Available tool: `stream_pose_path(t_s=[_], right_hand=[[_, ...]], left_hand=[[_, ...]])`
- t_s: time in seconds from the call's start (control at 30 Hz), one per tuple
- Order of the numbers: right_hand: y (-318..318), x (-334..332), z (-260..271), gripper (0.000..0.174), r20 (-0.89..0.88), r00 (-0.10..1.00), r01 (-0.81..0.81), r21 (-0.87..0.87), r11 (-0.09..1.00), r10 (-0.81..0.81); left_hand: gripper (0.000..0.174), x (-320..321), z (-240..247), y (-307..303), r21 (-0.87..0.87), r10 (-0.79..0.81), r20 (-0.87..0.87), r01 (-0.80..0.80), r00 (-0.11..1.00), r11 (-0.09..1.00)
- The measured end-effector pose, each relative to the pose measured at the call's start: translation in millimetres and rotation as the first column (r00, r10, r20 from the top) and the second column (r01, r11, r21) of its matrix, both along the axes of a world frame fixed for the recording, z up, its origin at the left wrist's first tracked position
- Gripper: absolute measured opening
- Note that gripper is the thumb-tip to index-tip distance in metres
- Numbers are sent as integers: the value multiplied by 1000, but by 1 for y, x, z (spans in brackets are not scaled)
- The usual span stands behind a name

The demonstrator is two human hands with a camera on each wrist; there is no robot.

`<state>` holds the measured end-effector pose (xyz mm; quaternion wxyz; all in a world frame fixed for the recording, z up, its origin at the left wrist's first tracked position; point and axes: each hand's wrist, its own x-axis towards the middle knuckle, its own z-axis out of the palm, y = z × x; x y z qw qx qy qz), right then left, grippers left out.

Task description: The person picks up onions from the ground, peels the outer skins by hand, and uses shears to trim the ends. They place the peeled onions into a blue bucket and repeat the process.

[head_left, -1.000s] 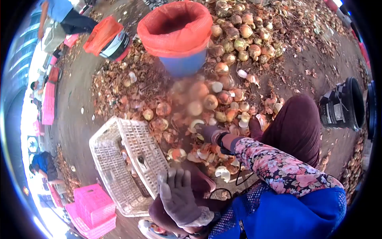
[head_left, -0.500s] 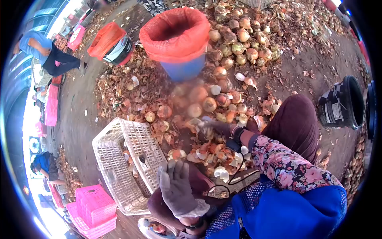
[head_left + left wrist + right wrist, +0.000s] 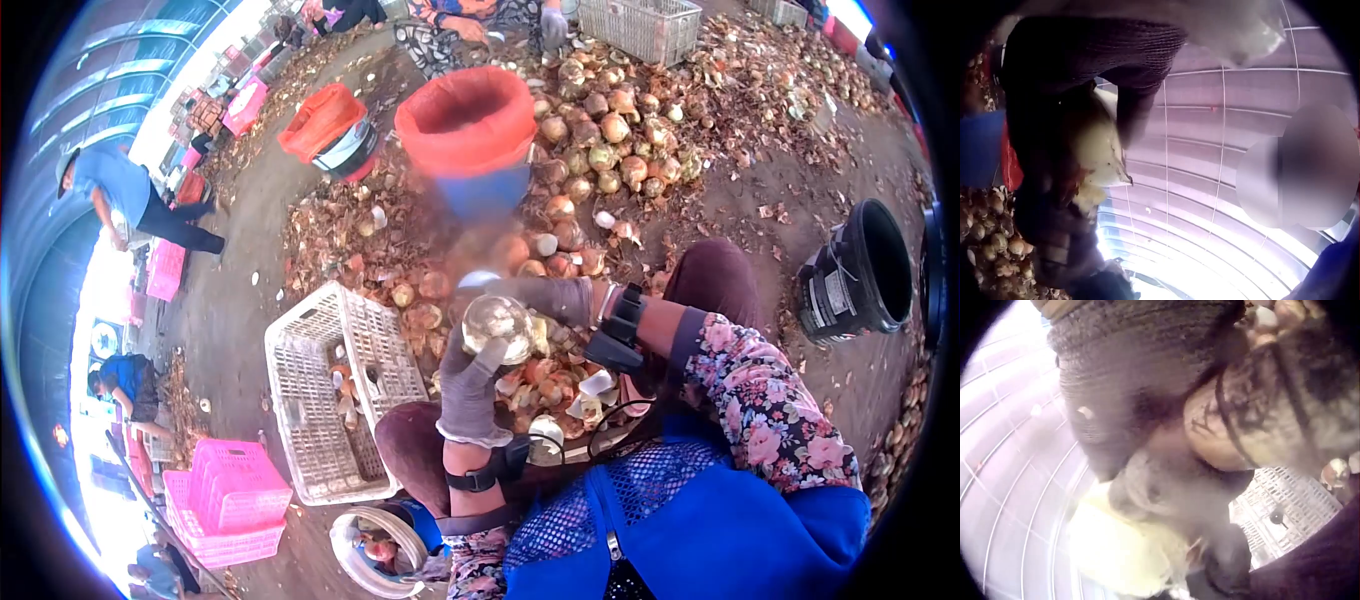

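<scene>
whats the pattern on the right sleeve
Floral, pink on a dark ground; the right sleeve shows best in the head view.

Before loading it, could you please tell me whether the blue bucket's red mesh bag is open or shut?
Open: the red mesh bag sits over the blue bucket, its round mouth spread wide.

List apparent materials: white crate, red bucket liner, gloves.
White crate: likely rigid plastic, dull; moulded-looking lattice walls.
Red liner: probably synthetic netting, matte; folds softly over the blue bucket.
Gloves: seemingly knitted fabric, matte; ribbing shows in wrist views.
</scene>
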<state>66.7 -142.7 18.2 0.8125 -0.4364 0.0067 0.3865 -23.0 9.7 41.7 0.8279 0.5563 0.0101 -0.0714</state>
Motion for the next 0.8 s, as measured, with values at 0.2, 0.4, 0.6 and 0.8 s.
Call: stream_pose_path(t_s=[0.2,0.4,0.6,0.8], right_hand=[[-34,-34,39,36,293,956,111,-407,907,15],[-41,-63,21,41,918,372,534,-332,778,136],[-41,-69,-1,57,859,356,562,-511,650,367],[-39,-69,0,55,753,465,603,-654,456,465]], left_hand=[[55,-3,-16,-14,-192,62,8,-59,998,980],[48,-8,-4,-17,-148,227,-4,-225,974,963],[50,-6,-18,-20,71,310,236,-334,921,940],[48,-6,-18,-27,27,313,250,-330,916,944]])
